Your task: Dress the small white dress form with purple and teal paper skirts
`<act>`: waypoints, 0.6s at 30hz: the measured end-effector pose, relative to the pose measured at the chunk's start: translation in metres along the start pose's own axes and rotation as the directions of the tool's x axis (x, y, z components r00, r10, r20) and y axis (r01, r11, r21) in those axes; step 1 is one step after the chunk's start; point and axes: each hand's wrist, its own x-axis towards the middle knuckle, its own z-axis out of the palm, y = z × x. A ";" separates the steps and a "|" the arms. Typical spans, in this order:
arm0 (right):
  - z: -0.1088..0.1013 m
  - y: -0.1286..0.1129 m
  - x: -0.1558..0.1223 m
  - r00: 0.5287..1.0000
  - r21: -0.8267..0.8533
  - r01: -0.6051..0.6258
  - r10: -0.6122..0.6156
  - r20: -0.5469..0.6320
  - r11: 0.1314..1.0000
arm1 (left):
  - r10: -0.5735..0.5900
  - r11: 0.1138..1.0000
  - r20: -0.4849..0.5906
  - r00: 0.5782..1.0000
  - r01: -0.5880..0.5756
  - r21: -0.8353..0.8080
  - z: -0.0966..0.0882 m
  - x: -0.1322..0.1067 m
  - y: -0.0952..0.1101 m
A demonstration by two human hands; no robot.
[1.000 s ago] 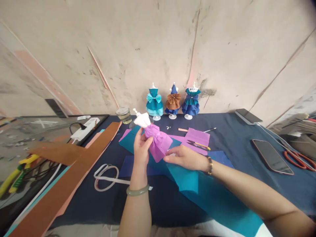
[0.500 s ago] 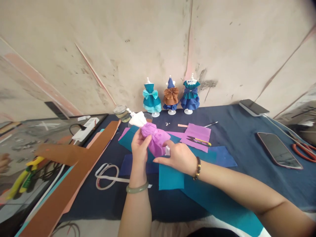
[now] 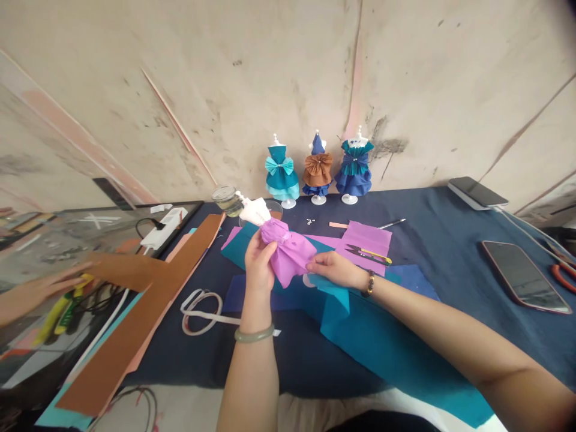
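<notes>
A small white dress-form mannequin is tilted to the upper left in my left hand. My fingers and thumb close round its waist, over the gathered top of a purple crepe-paper skirt. At the skirt's lower right edge, my right hand pinches the hem between thumb and fingers. Just below that hand a teal paper piece is bent up over larger teal and blue sheets. Yellow-handled thread snips lie on a purple paper square to the right.
Three dressed mannequins stand by the wall. A glass jar, white beads and a tape roll are about. Brown paper strips lie left, phones right. Another person's hand is by yellow-green pliers.
My right hand has moved from over the skirt's lower side to pinch its hem, and the skirt is spread wider. The teal piece is now bent up. Another person's hand has reached the pliers.
</notes>
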 end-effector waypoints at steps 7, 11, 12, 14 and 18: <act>-0.011 -0.004 -0.005 0.998 -0.068 -0.042 0.039 -0.049 0.997 | -0.013 1.000 0.031 0.999 0.014 -0.027 0.001 -0.002 0.003; -0.040 -0.015 -0.026 0.996 -0.209 -0.010 0.028 0.082 0.978 | -0.012 0.997 0.065 0.998 0.017 -0.075 0.005 -0.003 0.006; -0.048 -0.019 -0.032 0.992 -0.229 0.013 0.017 0.128 0.973 | -0.004 0.996 0.079 0.997 0.010 -0.086 0.006 -0.003 0.007; -0.063 -0.029 -0.044 0.982 -0.215 0.048 -0.006 0.190 0.975 | 0.012 0.994 0.097 0.995 -0.001 -0.108 0.007 -0.003 0.007; -0.082 -0.051 -0.058 0.976 -0.188 0.013 0.029 0.215 0.982 | 0.014 0.998 0.125 0.992 -0.007 -0.059 0.007 -0.004 0.005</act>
